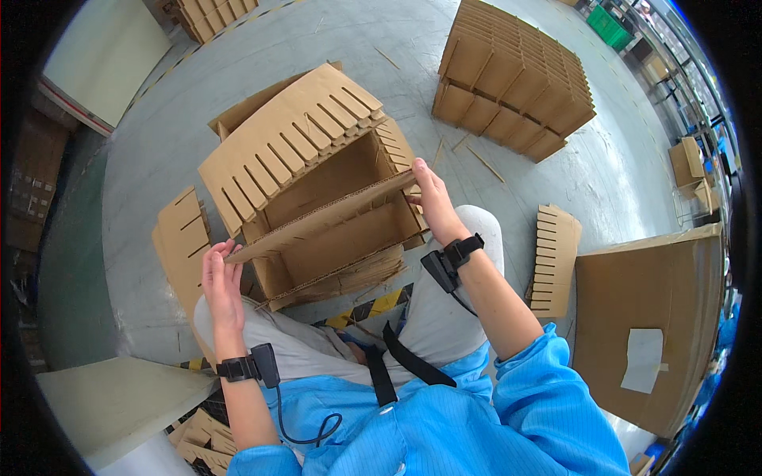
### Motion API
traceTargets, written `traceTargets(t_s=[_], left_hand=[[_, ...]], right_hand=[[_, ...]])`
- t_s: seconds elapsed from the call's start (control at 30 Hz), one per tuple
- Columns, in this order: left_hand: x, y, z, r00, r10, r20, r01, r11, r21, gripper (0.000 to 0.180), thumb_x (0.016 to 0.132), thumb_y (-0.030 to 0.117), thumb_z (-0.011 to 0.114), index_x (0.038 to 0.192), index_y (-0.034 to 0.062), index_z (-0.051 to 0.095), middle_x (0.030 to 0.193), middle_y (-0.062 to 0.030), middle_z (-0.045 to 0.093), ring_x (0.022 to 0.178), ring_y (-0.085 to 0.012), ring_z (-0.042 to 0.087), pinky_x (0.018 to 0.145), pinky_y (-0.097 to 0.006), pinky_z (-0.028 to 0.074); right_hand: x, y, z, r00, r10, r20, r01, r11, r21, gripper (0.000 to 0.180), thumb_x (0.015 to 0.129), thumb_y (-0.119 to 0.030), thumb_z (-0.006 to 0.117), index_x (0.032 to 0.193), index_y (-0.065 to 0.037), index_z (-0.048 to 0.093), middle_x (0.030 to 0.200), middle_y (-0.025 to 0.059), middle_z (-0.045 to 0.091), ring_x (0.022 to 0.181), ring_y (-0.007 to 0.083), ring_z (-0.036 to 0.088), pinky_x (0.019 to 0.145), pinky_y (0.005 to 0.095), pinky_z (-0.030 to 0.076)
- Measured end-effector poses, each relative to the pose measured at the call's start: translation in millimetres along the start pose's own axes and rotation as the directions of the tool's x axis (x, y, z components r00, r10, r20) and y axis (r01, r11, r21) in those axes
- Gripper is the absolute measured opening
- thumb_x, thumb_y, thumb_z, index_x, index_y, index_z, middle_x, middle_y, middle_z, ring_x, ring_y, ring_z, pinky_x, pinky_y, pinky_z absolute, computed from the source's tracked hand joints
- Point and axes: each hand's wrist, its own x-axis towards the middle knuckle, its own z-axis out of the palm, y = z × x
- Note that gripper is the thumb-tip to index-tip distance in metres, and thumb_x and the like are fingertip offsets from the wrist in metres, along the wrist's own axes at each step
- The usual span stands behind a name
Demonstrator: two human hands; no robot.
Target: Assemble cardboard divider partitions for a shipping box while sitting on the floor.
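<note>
A long slotted cardboard divider strip [321,218] stretches between my two hands, seen almost edge-on. My left hand [224,284] holds its near left end, fingers bent around the edge. At the far right end, my right hand [432,200] grips the strip, with the thumb along the top. Below it stands an open cardboard box [274,278], partly hidden by the strip. Across the box's far side lies a stack of slotted cardboard sheets [290,147], slots facing me.
Assembled cardboard divider grids [512,79] stand on the floor at the far right. Loose slotted sheets lie at left [182,238] and right [554,258]. A large cardboard carton [647,317] is at my right, a pale panel [135,404] at lower left. Cardboard scraps [484,164] litter the floor.
</note>
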Motion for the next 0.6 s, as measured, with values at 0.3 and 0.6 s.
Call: traceTargets(t_s=[0.3, 0.6], left_hand=[[-4, 1, 0, 1.000, 0.003, -0.004, -0.003, 0.998, -0.058, 0.036, 0.100, 0.038, 0.045, 0.123, 0.0101, 0.050, 0.132, -0.0133, 0.051, 0.126, -0.0237, 0.046, 0.108, -0.041, 0.033], [-3, 0, 3, 1.000, 0.002, 0.024, 0.000, 0.999, -0.050, 0.037, 0.100, 0.040, 0.045, 0.122, 0.0109, 0.051, 0.132, -0.0131, 0.051, 0.125, -0.0234, 0.046, 0.108, -0.040, 0.032]], right_hand=[[5, 8, -4, 0.999, -0.034, 0.002, 0.034, 0.997, -0.073, 0.060, 0.099, -0.054, 0.035, 0.127, -0.005, 0.053, 0.124, 0.0044, 0.054, 0.112, 0.0148, 0.048, 0.092, 0.0352, 0.041], [7, 12, -9, 1.000, -0.022, 0.019, 0.023, 0.999, -0.048, 0.058, 0.098, -0.054, 0.035, 0.123, -0.006, 0.055, 0.119, 0.0037, 0.057, 0.109, 0.0139, 0.050, 0.092, 0.0344, 0.041]])
